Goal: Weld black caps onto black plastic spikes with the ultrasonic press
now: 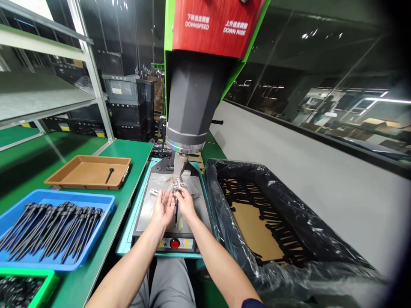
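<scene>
Under the press horn (180, 164), my right hand (186, 204) pinches the upper end of a thin black rod (176, 214) with a thicker head. The rod points down toward me over the grey metal base plate (147, 220). Beside it on the left, my left hand (164, 208) is turned palm up, its fingers apart and slightly curled close to the rod's head. Both sets of fingertips are at the small fixture (175, 183) below the horn, which is partly wrapped in clear plastic. The exact contact at the rod's head is too small to make out.
On the left green table are a blue tray (111, 205) of black rods, a brown tray (86, 185) with one rod, and a green bin (51, 278) of small black parts. A plastic-lined box (221, 226) holding rods stands right. A red button (174, 243) faces me.
</scene>
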